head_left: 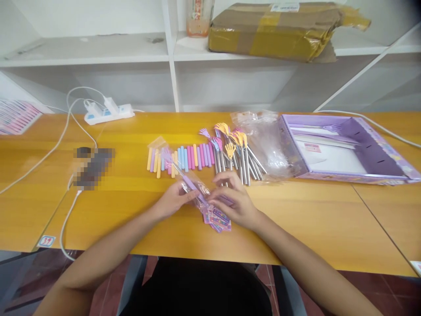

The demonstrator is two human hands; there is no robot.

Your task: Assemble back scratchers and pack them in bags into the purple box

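Observation:
A purple back scratcher (190, 183) with a hand-shaped head lies slantwise between my hands, inside or against a clear plastic bag. My left hand (177, 198) is closed around it, thumb on the handle. My right hand (236, 202) has its fingers bent at the handle's lower end, pinching the bag there; the fingertips are partly hidden. Small printed cards (217, 219) lie on the table just below. Beyond my hands is a row of coloured handle sleeves (190, 157) in yellow, blue, pink and purple. To their right rest several metal-rod back scratchers (243, 153) with coloured hand heads.
A pile of clear plastic bags (268, 147) lies beside a purple box (351, 177) on the right. On the left are a power strip (110, 113), white cables and a blurred dark object (94, 169). A taped carton (272, 33) and a bottle (199, 19) stand on the shelf.

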